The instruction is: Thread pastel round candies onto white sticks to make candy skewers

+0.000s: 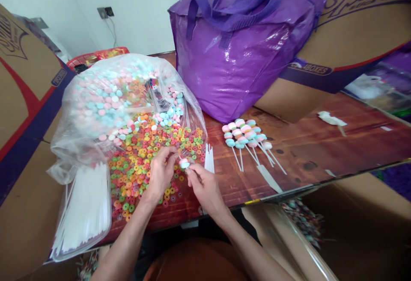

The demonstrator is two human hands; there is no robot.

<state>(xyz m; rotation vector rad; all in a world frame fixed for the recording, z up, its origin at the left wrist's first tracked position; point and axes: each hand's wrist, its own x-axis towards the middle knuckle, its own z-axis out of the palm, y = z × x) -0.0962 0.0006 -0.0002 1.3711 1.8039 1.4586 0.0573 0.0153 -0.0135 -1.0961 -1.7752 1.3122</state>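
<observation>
Over the near edge of the wooden table point(321, 144), my left hand point(162, 172) and my right hand point(202, 184) meet, both pinched on one small pink-and-blue marshmallow candy point(184, 164). A thin white stick seems to sit under my right fingers, though I cannot make it out clearly. Beneath my hands lies a spread of colourful ring candies point(144, 157) spilling from a big clear plastic bag point(96, 105) that also holds pastel marshmallow pieces. A few loose white sticks point(209, 158) lie just right of my hands.
Several finished candy skewers point(247, 137) lie right of centre on the table. A clear bag of white sticks point(85, 206) sits at the near left. A purple tote bag point(237, 45) and cardboard boxes point(353, 24) stand behind; another box point(22, 114) is at left.
</observation>
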